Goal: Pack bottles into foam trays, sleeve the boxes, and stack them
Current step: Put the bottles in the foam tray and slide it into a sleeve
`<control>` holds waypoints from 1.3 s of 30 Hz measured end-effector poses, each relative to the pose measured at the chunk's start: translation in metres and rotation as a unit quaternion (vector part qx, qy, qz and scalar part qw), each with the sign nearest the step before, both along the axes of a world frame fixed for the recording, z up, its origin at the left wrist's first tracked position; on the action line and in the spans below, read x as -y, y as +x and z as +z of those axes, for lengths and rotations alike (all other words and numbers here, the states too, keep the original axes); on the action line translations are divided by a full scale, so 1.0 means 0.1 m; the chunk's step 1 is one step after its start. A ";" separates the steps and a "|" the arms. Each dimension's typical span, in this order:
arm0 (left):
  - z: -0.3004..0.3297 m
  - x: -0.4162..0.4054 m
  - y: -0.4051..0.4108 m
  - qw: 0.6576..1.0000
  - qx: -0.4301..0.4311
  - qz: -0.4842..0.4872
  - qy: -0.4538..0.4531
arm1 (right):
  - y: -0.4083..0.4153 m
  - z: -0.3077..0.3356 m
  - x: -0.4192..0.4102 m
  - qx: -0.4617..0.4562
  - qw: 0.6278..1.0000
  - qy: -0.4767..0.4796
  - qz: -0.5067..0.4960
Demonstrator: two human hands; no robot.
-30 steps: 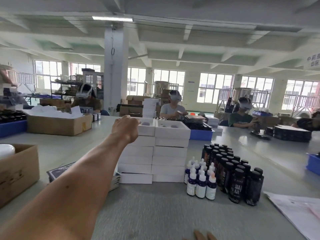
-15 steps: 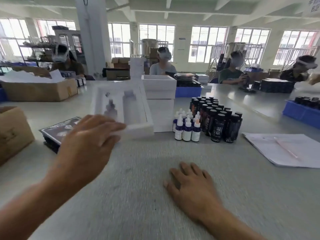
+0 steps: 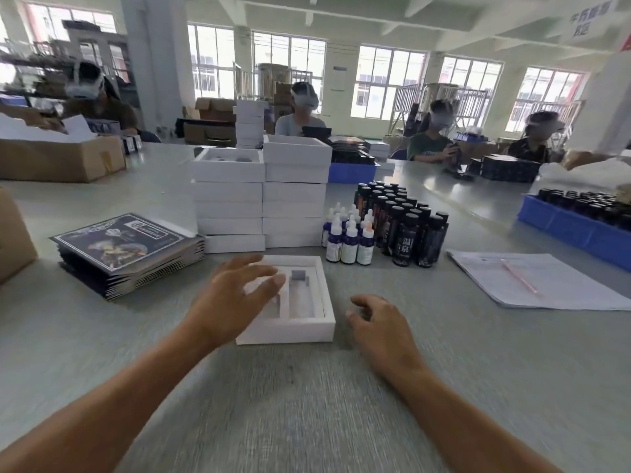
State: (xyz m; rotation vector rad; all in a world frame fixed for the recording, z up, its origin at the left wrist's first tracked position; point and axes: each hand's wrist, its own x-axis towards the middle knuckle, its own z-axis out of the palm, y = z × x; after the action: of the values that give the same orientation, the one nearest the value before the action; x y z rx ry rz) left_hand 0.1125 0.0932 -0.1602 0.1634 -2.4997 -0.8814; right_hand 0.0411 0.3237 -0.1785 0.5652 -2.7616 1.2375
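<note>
Workshop table (image 3: 307, 404): one empty foam tray (image 3: 290, 331) is lying ready at 12 o'clock.
Left hand (image 3: 232, 302) is hovering released above it; right hand (image 3: 379, 329) is resting loose; bottles (image 3: 386, 227) are waiting at 1 o'clock.

Beyond our hands we see a long grey table (image 3: 461, 387) running into a bright hall. Tall windows (image 3: 389, 83) line the far wall, a white pillar (image 3: 155, 63) rises far left, and daylight floods in.

white tray (image 3: 290, 331); black bottles (image 3: 403, 227); blue bin (image 3: 573, 227); grey table (image 3: 307, 404).
</note>
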 end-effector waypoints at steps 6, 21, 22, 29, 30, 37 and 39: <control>-0.24 0.19 -0.02 0.993 0.056 -0.035 0.093 | -0.60 0.23 -0.06 0.067 0.990 -0.099 -0.073; -0.35 0.22 -0.02 0.998 0.016 -0.008 0.065 | -1.77 0.03 0.35 0.026 0.991 -0.043 -0.124; -0.35 0.22 -0.02 0.998 0.029 -0.008 0.063 | -1.78 0.01 0.35 0.021 0.990 -0.045 -0.130; -0.31 0.18 -0.06 0.996 0.052 0.012 0.067 | -1.51 0.05 0.26 -0.032 0.986 -0.067 -0.149; -0.30 0.18 -0.08 0.997 0.044 0.019 0.065 | -1.40 0.11 0.23 -0.049 0.986 -0.080 -0.138; -0.30 0.16 -0.10 0.999 0.021 0.042 0.026 | -0.37 0.42 0.45 0.013 0.994 -0.024 0.107; -0.31 0.17 -0.09 0.999 0.019 0.040 0.023 | -0.19 0.36 0.61 -0.034 0.992 0.048 0.114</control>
State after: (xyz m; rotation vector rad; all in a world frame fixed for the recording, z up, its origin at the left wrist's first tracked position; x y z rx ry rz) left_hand 0.1032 0.0764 -0.1912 0.2953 -2.4904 -0.9114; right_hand 0.0224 0.2631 -0.1424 0.9357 -2.7722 1.1027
